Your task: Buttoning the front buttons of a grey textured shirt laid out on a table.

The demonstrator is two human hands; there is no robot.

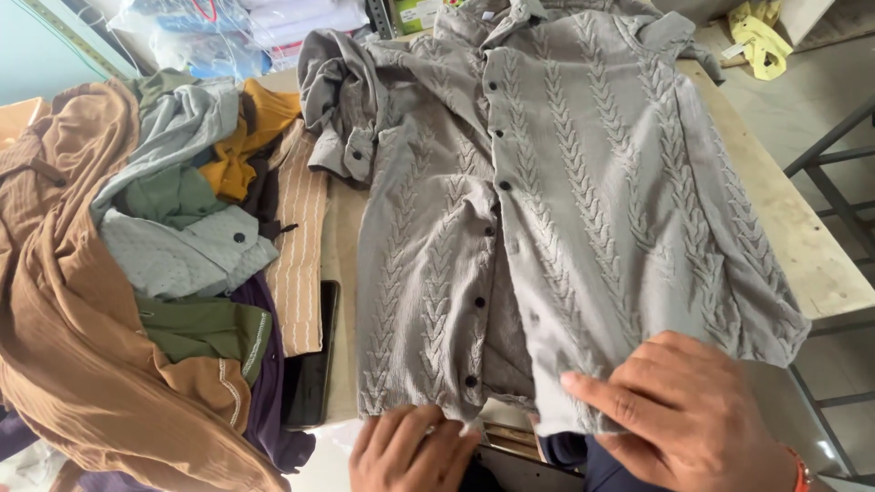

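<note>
A grey button-front shirt (583, 200) with a braided pattern lies spread on a wooden table (802, 237), front side up, part of its placket open near the hem. My left hand (410, 451) rests at the shirt's lower left hem, fingers curled on the fabric edge. My right hand (684, 410) lies flat on the lower right hem, fingers spread and pressing the cloth. A red band sits on my right wrist.
A heap of clothes (137, 273) in brown, green, grey, mustard and purple covers the left. A dark phone (310, 364) lies beside the heap. Plastic-wrapped bundles (237, 36) sit at the back. A metal frame (838, 164) stands right of the table.
</note>
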